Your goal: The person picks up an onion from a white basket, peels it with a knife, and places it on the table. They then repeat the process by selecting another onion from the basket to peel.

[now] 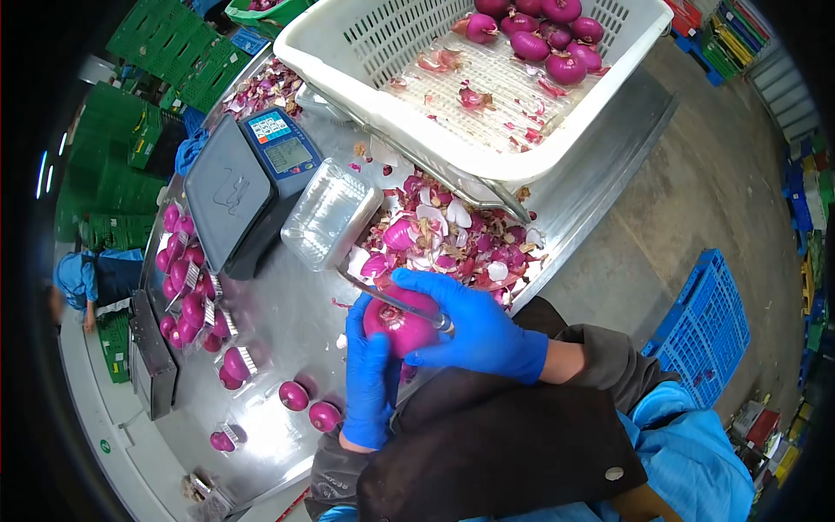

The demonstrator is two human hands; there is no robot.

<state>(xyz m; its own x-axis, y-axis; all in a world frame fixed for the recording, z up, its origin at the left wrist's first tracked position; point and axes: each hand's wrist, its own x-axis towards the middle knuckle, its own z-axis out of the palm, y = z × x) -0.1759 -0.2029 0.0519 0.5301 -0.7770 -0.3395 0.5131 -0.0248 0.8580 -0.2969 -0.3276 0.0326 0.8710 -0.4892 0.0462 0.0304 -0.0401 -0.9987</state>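
In blue gloves, both my hands are at a large red onion (396, 333) near the table's front edge. My left hand (369, 383) is closed around the onion's near left side. A small knife (383, 294) is in my right hand (487, 329), its blade lying across the top of the onion and pointing up-left. My right thumb and fingers also lie close around the onion's right side. Just beyond is a heap of onion skins and trimmings (452, 235). A clear plastic tray (330, 213) stands left of the heap.
A white crate (417, 143) with red onions stands on a metal rack. The scale (230, 191) is at the left, beside packed onions (187, 278). Two loose onions (294, 396) lie nearer. A blue pallet (703, 326) is on the floor; another person (78, 278) is at far left.
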